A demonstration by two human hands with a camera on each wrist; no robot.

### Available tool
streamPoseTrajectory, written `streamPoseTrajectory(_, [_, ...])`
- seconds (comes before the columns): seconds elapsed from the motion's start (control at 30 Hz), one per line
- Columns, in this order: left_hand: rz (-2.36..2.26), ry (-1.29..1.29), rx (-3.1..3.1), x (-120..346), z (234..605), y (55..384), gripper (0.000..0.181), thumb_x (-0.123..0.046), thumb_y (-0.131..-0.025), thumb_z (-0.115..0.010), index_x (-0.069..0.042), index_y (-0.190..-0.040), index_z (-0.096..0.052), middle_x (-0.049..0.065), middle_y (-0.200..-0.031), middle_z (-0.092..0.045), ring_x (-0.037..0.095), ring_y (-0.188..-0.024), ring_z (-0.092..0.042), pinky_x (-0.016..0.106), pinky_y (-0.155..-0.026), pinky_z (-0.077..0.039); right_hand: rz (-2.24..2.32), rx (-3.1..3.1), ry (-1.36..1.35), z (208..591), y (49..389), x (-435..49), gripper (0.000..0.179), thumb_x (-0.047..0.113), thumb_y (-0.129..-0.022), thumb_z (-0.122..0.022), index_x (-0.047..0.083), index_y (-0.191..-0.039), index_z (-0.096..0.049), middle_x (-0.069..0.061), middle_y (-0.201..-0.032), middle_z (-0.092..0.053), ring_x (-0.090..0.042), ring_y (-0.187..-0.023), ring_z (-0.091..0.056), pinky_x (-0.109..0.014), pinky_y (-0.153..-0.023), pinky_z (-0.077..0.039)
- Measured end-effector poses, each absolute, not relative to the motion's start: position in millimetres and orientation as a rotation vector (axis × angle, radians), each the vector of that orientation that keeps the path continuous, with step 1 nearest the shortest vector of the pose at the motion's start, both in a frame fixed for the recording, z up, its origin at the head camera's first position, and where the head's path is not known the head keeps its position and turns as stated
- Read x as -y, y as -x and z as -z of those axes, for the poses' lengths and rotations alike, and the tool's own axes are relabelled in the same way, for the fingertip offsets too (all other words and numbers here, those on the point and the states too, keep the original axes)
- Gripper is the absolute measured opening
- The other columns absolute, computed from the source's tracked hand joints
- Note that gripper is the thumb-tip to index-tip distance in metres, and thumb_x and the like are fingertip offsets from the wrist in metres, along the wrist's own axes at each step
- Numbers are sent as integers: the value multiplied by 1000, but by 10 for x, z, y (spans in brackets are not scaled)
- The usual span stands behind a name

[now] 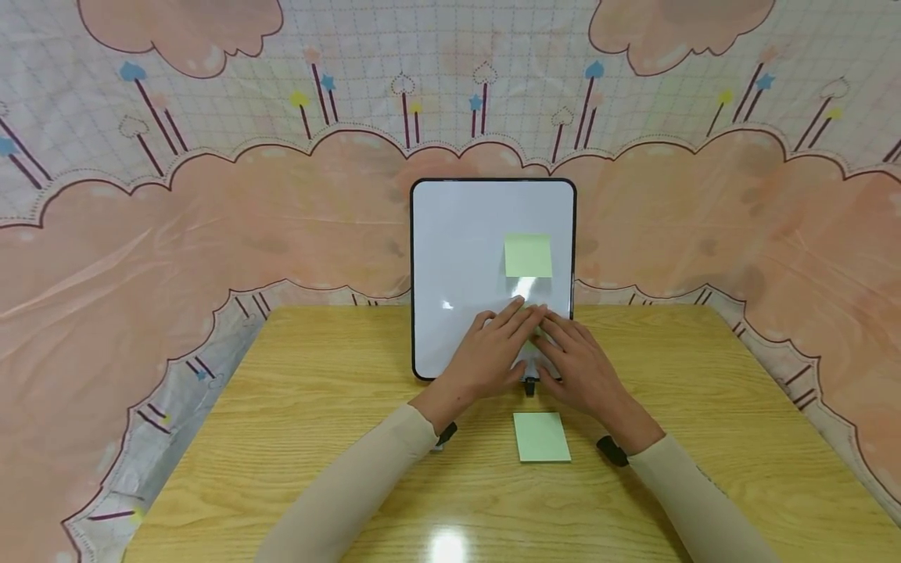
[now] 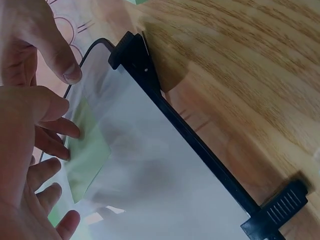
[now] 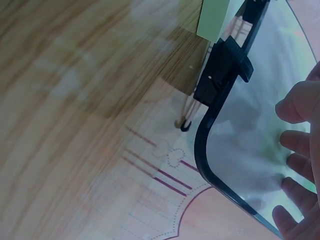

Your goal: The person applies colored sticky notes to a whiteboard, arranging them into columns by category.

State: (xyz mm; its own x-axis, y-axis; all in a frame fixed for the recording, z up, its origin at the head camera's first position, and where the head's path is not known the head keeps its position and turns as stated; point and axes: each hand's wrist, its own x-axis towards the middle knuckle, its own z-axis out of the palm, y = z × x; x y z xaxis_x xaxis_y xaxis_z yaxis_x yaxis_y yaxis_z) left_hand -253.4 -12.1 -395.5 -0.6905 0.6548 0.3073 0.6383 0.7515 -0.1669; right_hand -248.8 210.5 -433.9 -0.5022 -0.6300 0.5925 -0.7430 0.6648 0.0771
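A white board (image 1: 461, 258) in a black frame stands upright on the table. One light green sticky note (image 1: 528, 256) is stuck on its upper right part. Below it, a second green sticky note (image 2: 86, 155) lies against the board, mostly hidden by the hands in the head view. My left hand (image 1: 493, 352) touches this lower note with extended fingers. From the other side my right hand (image 1: 580, 360) reaches to the same spot, its fingers fairly straight and its fingertips close to the left ones. A pad of green sticky notes (image 1: 542, 438) lies on the table between the forearms.
Black clips (image 2: 137, 57) sit on the board's lower edge, holding it up from the wooden table (image 1: 317, 391). Black wrist straps (image 1: 612, 451) show at the wrists. Behind the board hangs a patterned cloth (image 1: 317, 211) with pink clouds.
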Motion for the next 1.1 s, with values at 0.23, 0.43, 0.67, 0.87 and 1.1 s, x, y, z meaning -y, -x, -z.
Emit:
streamPoseTrajectory(0.23, [-94, 972, 2630, 115, 3971, 2565, 93, -45, -101, -68, -18, -172, -15, -4, -175, -26, 18, -163, -16, 45, -117, -38, -238, 2282, -1061, 4323, 2486, -2091, 55, 17, -89, -79, -2, -140, -66, -23, -160, -48, -43, -149, -43, -63, -116, -39])
streamPoseTrajectory(0.43, [-132, 962, 2634, 115, 3969, 2541, 93, -46, -101, -69, -18, -172, -16, -5, -175, -26, 18, -163, -18, 45, -117, -39, -231, 2280, -1060, 4335, 2482, -2098, 55, 17, -88, -80, -3, -138, -67, -22, -160, -48, -42, -149, -43, -62, -115, -39])
streamPoseTrajectory(0.67, [-101, 956, 2635, 132, 3990, 2522, 91, -43, -100, -71, -18, -172, -19, -5, -175, -27, 18, -163, -18, 47, -117, -38, -247, 2280, -1058, 4351, 2478, -2101, 52, 16, -88, -80, -2, -135, -68, -22, -159, -49, -42, -149, -43, -62, -115, -40])
streamPoseTrajectory(0.87, [-107, 947, 2626, 179, 4001, 2506, 91, -43, -100, -71, -18, -171, -21, -5, -174, -29, 19, -163, -20, 47, -116, -39, -251, 2295, -1051, 4351, 2472, -2097, 49, 17, -89, -79, -2, -134, -69, -22, -157, -51, -42, -148, -44, -62, -116, -39])
streamPoseTrajectory(1.1, [-131, 936, 2585, 243, 4002, 2482, 90, -43, -99, -72, -16, -170, -25, -3, -173, -31, 21, -162, -24, 47, -114, -41, -264, 2276, -1055, 4360, 2489, -2102, 50, 15, -88, -79, -2, -133, -69, -22, -156, -53, -43, -147, -45, -62, -116, -39])
